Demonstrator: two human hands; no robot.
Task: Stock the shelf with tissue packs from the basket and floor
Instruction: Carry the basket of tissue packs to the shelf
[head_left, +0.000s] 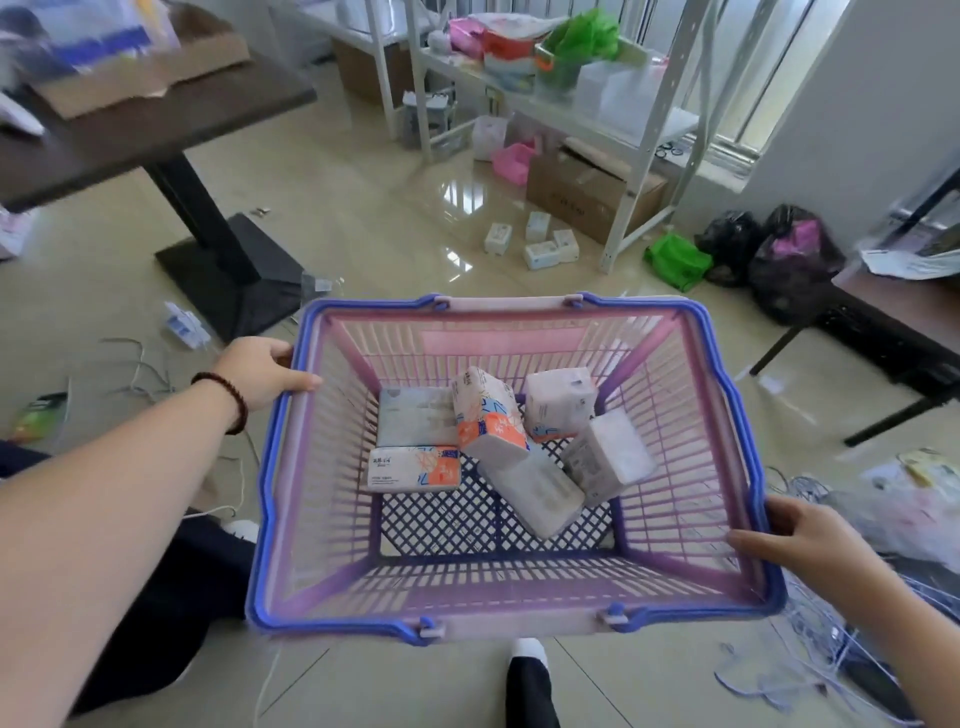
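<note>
A pink basket with a blue rim (270, 499) fills the middle of the head view, held up in front of me. My left hand (260, 369) grips its left rim and my right hand (800, 540) grips its right rim. Several white tissue packs lie loose in the basket, one with an orange band (488, 415) tilted on top, another flat at the left (413, 467). More small tissue packs (540, 244) lie on the floor ahead, by the foot of a white metal shelf (623, 119).
A dark pedestal table (156, 124) with a cardboard sheet stands at the left. A cardboard box (592, 192) sits under the shelf. A green bag (675, 260) and black bags (779, 254) lie at the right, beside a dark bench (883, 332). Wire hangers litter the floor at both sides.
</note>
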